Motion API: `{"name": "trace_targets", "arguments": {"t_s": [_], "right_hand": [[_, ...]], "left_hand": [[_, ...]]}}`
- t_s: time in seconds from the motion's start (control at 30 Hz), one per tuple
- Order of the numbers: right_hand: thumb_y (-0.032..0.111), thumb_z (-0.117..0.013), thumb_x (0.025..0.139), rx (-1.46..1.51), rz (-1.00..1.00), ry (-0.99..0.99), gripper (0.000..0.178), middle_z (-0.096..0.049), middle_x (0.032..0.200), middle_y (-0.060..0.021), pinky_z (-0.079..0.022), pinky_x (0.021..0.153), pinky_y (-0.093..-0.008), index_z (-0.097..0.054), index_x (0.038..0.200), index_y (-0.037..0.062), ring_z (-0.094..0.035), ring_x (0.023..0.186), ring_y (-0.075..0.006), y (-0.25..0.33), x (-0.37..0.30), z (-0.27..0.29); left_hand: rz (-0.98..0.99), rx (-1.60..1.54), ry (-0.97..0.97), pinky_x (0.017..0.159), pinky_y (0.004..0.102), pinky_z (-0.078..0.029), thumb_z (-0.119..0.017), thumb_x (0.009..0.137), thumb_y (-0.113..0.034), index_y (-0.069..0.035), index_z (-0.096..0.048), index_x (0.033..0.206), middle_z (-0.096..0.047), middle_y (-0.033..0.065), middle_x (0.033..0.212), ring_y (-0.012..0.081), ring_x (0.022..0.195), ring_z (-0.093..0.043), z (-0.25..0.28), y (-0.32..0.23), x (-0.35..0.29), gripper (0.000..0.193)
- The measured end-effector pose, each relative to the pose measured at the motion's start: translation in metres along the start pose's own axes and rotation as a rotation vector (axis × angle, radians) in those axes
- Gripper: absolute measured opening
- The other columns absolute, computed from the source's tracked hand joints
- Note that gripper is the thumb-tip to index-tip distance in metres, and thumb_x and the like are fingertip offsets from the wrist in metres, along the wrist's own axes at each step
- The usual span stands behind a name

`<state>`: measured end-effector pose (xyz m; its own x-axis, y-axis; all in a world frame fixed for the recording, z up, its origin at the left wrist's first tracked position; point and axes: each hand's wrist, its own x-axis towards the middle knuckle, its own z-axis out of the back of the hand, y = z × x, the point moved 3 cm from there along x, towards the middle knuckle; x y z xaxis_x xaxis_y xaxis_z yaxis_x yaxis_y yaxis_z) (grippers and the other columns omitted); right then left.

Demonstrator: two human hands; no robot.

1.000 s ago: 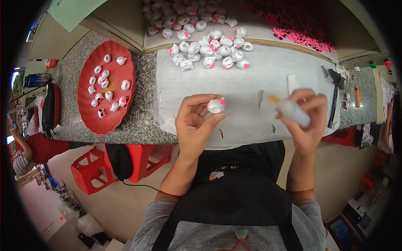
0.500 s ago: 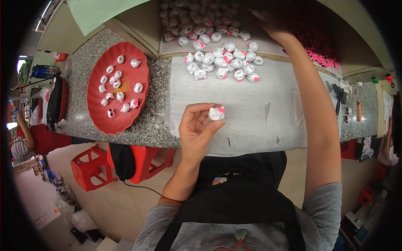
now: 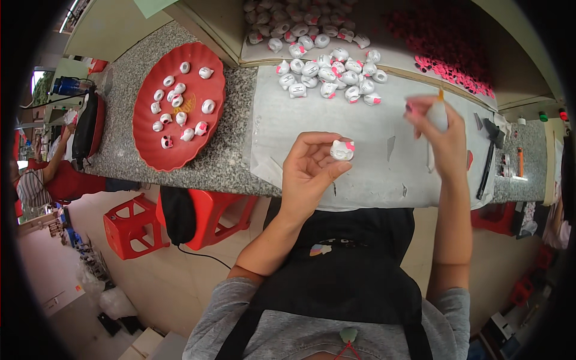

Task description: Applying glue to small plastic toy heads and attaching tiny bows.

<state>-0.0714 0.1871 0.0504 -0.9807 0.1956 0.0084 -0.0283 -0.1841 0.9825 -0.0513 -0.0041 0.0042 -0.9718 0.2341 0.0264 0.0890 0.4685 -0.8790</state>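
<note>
Between the thumb and fingers of my left hand [image 3: 307,180] is a small white cat-head figure [image 3: 342,150] with a pink bow, held above the paper-covered worktop [image 3: 366,174]. My right hand [image 3: 445,135], a little blurred, is to its right over the same paper. It grips a slim white bottle [image 3: 439,115] with a yellow tip. A tiny pink-and-dark piece [image 3: 410,108] shows at its fingertips. Beyond both hands lies a cluster of similar white heads [image 3: 329,74], several with pink bows.
A red scalloped tray [image 3: 144,135] on the granite counter carries several white heads. Small pink pieces [image 3: 453,69] are heaped on the shelf at the back right. A black-handled tool [image 3: 487,159] lies at right. Red stools [image 3: 135,225] stand below; another person [image 3: 36,180] is far left.
My right hand has come back from the shelf with the pink pieces, toward me, and now shows a tiny piece at its fingertips. My left hand still holds the cat head.
</note>
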Motion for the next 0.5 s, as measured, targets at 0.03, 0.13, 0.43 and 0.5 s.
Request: {"name": "trace_targets", "arguments": {"t_s": [0.03, 0.13, 0.43, 0.5], "right_hand": [[-0.001, -0.056, 0.065, 0.053, -0.003, 0.012, 0.012, -0.051, 0.068, -0.0047, -0.036, 0.048, -0.0200, -0.053, 0.077, -0.0017, -0.045, 0.053, -0.0083, -0.003, -0.015, -0.002], [-0.005, -0.056, 0.063, 0.224, -0.028, 0.043, 0.012, -0.051, 0.067, -0.0072, -0.038, 0.048, -0.0210, -0.052, 0.074, -0.0024, -0.047, 0.055, -0.0114, -0.012, -0.048, -0.010], [-0.008, -0.058, 0.061, 0.501, -0.091, 0.034, 0.013, -0.052, 0.068, -0.0131, -0.044, 0.051, -0.0243, -0.051, 0.071, -0.0041, -0.052, 0.058, -0.0168, -0.012, -0.074, -0.028], [-0.007, -0.060, 0.061, 0.409, 0.010, 0.118, 0.014, -0.053, 0.068, -0.0131, -0.045, 0.052, -0.0245, -0.050, 0.069, -0.0037, -0.052, 0.061, -0.0169, -0.012, -0.070, -0.029]], "left_hand": [[0.010, -0.012, 0.016, 0.075, 0.0293, -0.045, -0.056, 0.067, 0.009, 0.001, -0.041, 0.096, -0.050, 0.0128, 0.095, 0.0168, 0.087, -0.051, -0.002, 0.001, -0.001, 0.033], [0.002, 0.002, 0.064, 0.076, 0.0292, -0.045, -0.055, 0.067, 0.009, 0.002, -0.041, 0.095, -0.049, 0.0134, 0.095, 0.0176, 0.089, -0.051, -0.009, 0.002, -0.003, 0.032], [-0.064, 0.129, 0.111, 0.076, 0.0275, -0.044, -0.054, 0.068, 0.010, 0.002, -0.041, 0.095, -0.047, 0.0160, 0.099, 0.0203, 0.093, -0.049, -0.017, 0.003, -0.010, 0.031], [-0.076, 0.168, 0.120, 0.076, 0.0275, -0.044, -0.054, 0.068, 0.010, 0.002, -0.041, 0.095, -0.047, 0.0162, 0.099, 0.0207, 0.094, -0.049, -0.018, 0.002, -0.010, 0.031]]}}
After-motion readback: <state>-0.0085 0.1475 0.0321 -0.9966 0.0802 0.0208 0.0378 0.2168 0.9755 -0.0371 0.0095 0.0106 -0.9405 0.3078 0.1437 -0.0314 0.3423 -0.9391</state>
